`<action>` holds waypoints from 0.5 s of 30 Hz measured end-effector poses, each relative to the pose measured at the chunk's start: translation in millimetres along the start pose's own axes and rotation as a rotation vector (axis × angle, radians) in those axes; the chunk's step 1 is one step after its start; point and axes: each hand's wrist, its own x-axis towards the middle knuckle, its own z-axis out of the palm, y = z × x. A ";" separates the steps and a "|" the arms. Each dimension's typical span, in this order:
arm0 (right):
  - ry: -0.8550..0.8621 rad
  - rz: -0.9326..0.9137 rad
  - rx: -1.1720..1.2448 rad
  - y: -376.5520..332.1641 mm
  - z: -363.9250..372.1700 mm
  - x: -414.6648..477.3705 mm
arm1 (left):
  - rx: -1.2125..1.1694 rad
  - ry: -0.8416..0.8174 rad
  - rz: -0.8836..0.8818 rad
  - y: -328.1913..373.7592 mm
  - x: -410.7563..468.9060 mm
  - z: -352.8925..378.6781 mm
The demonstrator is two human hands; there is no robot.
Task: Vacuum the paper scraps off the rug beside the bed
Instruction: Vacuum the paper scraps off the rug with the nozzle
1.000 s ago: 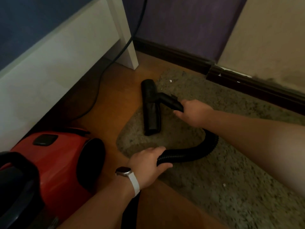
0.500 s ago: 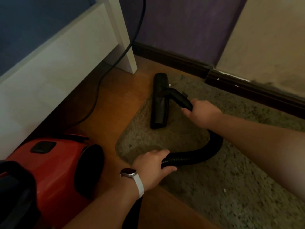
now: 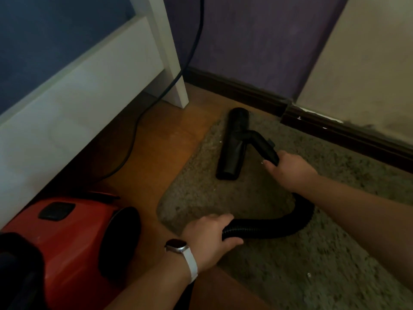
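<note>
Head view: a few pale paper scraps (image 3: 220, 142) dot the rug (image 3: 335, 253), one just left of the floor nozzle (image 3: 232, 148), another near the lower right; in this dim light others may be hiding. The right hand (image 3: 290, 170) grips the curved handle tube (image 3: 266, 148), fingers curled round it. The left hand (image 3: 210, 236) holds the ribbed hose (image 3: 290, 222), fingers wrapped. For a good pass, I judge the nozzle should lie flat and sweep slowly over that near scrap, with the left hand feeding slack. No brand or writing is legible on the red vacuum body (image 3: 73, 238) beside the bed frame (image 3: 85, 90).
</note>
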 end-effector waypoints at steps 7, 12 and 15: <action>0.081 -0.146 -0.125 -38.2 -26.7 25.1 | -0.030 0.013 -0.016 -4.8 21.7 -21.1; 0.080 -0.182 -0.186 -61.7 -34.2 43.7 | -0.038 0.014 -0.029 -4.4 31.8 -32.9; 0.065 -0.158 -0.216 -64.3 -33.2 48.9 | -0.048 -0.003 -0.026 -7.0 36.2 -34.6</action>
